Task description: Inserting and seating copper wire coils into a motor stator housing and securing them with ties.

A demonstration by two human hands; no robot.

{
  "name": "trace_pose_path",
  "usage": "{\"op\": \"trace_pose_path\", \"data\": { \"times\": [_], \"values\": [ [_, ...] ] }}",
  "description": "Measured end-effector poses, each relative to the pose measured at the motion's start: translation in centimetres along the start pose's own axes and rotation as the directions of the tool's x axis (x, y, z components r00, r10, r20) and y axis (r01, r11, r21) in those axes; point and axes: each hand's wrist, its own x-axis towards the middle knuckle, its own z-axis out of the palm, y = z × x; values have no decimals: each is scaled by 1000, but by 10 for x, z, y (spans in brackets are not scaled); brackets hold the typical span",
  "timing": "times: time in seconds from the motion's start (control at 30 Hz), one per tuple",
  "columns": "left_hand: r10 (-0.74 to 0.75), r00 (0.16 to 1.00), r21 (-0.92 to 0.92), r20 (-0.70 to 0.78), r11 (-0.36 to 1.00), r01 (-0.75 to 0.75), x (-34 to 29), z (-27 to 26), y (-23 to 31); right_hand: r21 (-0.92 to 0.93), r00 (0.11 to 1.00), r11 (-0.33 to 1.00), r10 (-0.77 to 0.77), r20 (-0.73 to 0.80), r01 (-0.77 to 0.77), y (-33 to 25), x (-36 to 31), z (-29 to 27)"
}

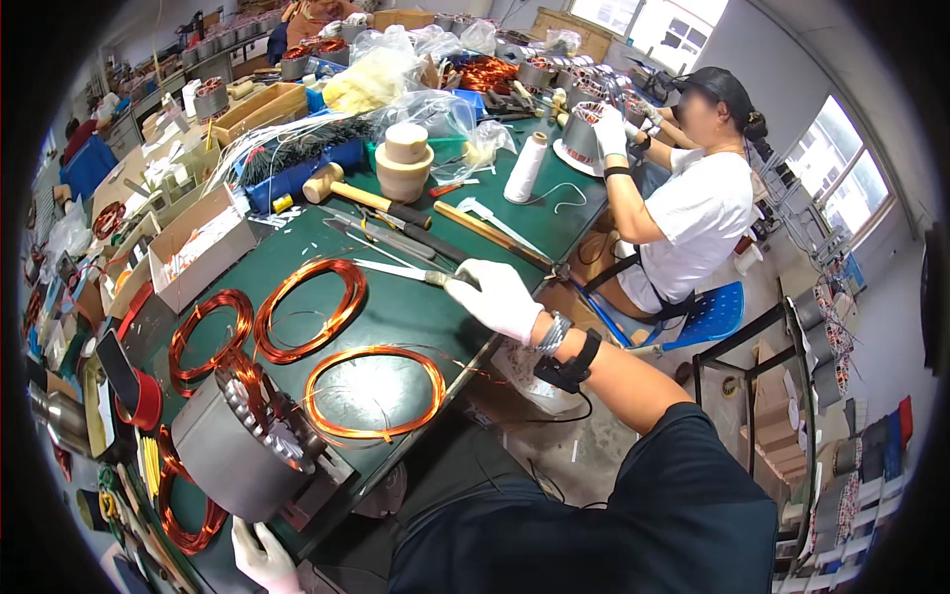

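My right hand (498,299), in a white glove, reaches across the green bench. Its fingers are closed at the handle end of a slim tool with a long pale blade (396,269); the exact kind is unclear. My left hand (263,557), gloved too, is low at the bench's near edge, just below a grey motor stator (230,450). Its fingers are apart and nothing shows between them. The stator lies on its side with copper wire coming out of its slotted end. Beside it are coils of copper wire (374,393), (310,310), (211,342).
Beyond my right hand are a wooden mallet (332,185), a white thread spool (526,168) and a pale stepped cylinder (405,163). A cardboard box (201,247) stands left. At the right, a co-worker (693,198) handles another stator (584,139), near a blue chair (710,315).
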Motion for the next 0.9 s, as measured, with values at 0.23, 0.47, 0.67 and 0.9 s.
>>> {"op": "trace_pose_path", "data": {
  "times": [0.23,0.47,0.67,0.9],
  "values": [
    [-32,999,-92,5,995,32,0,-2,1,219,964,961,115,240,-169,20,-10,32],
    [-140,988,-168,67,974,150,-3,0,-13,273,984,950,123,127,-154,27,-18,44],
    [-112,992,-104,50,988,116,-1,-2,-10,214,984,971,73,160,-107,29,-15,44],
    [-121,992,-101,38,987,124,-5,-1,-10,194,983,976,64,174,-98,25,-17,44]
  ]
}}
